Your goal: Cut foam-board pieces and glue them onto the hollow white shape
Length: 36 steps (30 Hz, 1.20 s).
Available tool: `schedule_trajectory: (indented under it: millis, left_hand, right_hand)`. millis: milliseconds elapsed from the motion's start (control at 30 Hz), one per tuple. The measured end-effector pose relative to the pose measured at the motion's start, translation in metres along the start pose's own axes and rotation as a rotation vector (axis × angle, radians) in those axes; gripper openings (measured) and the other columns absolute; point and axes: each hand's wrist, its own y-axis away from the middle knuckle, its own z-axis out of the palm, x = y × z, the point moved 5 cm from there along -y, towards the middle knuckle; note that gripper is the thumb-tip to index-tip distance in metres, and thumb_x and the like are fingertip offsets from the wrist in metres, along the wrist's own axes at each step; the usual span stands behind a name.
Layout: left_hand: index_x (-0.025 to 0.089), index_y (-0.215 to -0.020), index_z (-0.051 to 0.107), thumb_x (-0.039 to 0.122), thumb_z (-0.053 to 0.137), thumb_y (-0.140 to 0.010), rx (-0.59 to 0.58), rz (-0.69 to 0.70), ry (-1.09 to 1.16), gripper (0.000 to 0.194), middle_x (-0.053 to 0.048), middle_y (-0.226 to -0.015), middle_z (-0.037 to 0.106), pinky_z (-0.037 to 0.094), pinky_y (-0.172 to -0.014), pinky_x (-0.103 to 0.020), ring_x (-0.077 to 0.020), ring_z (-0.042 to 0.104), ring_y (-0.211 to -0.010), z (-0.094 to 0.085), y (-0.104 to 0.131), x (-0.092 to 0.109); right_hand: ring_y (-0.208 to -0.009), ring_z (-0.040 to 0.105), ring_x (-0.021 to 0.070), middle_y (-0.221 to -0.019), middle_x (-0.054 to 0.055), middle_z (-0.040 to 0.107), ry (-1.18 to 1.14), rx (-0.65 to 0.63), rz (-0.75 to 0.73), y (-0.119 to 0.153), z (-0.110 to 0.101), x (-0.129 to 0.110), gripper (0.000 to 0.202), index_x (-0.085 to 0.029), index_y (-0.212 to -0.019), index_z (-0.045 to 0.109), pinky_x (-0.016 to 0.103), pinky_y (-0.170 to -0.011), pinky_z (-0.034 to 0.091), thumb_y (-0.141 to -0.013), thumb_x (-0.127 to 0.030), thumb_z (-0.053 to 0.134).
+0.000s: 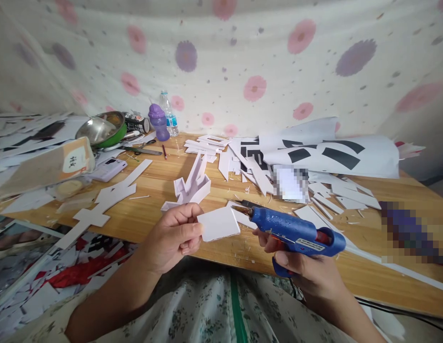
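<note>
Between the thumb and fingers of my left hand (178,236) is a small white board piece (221,223), held by its left edge above the table's front. My right hand (296,262) is wrapped round the handle of a blue hot glue gun (289,228). The gun's nozzle points left, close to the board's upper right corner; whether they touch I cannot tell. Just beyond my left hand stands a white folded board shape (194,186) with raised walls. Another flat white piece (244,216) lies behind the nozzle, beside a dark slim tool (242,202).
White offcuts (207,144) and strips lie across the wooden table (164,171). A cross-shaped white cutout (107,202) is at left, near scissors (142,149). Behind are a purple cup (159,123), a water bottle (170,114) and a green bowl (116,136). Rolled printed sheets (332,152) rest at right.
</note>
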Motion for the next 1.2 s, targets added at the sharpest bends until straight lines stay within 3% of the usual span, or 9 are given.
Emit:
schedule_trajectory:
  millis: [333, 567, 867, 1067, 1200]
  left_hand:
    - [0.014, -0.066, 0.06, 0.031, 0.076, -0.063, 0.025, 0.026, -0.073, 0.024, 0.008, -0.037, 0.039, 0.02, -0.036, -0.015, -0.0015, 0.025, -0.033, -0.002, -0.001, 0.005]
    - [0.015, -0.063, 0.058, 0.03, 0.075, -0.064, 0.037, 0.026, -0.107, 0.023, 0.007, -0.038, 0.041, 0.02, -0.037, -0.014, -0.0014, 0.026, -0.034, -0.007, 0.0, 0.004]
    - [0.015, -0.063, 0.059, 0.033, 0.075, -0.065, 0.024, 0.042, -0.166, 0.025, 0.007, -0.038, 0.041, 0.02, -0.038, -0.016, -0.0021, 0.029, -0.034, -0.009, 0.002, 0.009]
    - [0.015, -0.072, 0.064, 0.027, 0.079, -0.063, 0.107, 0.061, -0.017, 0.021, 0.007, -0.049, 0.044, 0.022, -0.04, -0.015, -0.0005, 0.029, -0.039, -0.013, 0.001, 0.003]
    - [0.018, -0.082, 0.064, 0.026, 0.078, -0.064, 0.165, 0.085, 0.193, 0.023, 0.005, -0.058, 0.048, 0.031, -0.046, -0.016, -0.004, 0.039, -0.048, -0.001, 0.0, -0.015]
  right_hand:
    - [-0.062, 0.056, 0.0197, -0.065, 0.003, 0.061, -0.018, 0.078, 0.025, 0.001, 0.002, -0.004, 0.028, -0.021, -0.061, 0.063, 0.034, -0.062, 0.05, -0.063, -0.048, 0.072]
    - [-0.06, 0.054, 0.0179, -0.064, 0.003, 0.06, 0.013, -0.027, -0.063, -0.004, -0.001, 0.001, 0.031, -0.02, -0.06, 0.062, 0.029, -0.053, 0.047, -0.066, -0.05, 0.069]
    - [-0.056, 0.05, 0.0159, -0.062, 0.002, 0.058, -0.049, -0.028, 0.022, 0.003, -0.001, 0.006, 0.031, -0.02, -0.071, 0.065, 0.028, -0.049, 0.042, -0.064, -0.049, 0.072]
    - [-0.059, 0.056, 0.0168, -0.068, 0.002, 0.063, -0.101, -0.039, -0.011, 0.004, 0.0, 0.011, 0.029, -0.02, -0.071, 0.067, 0.029, -0.056, 0.047, -0.065, -0.049, 0.072]
    - [-0.075, 0.062, 0.0205, -0.078, 0.003, 0.067, -0.204, 0.057, -0.091, 0.001, 0.006, 0.01, 0.027, -0.022, -0.077, 0.069, 0.032, -0.069, 0.051, -0.066, -0.047, 0.073]
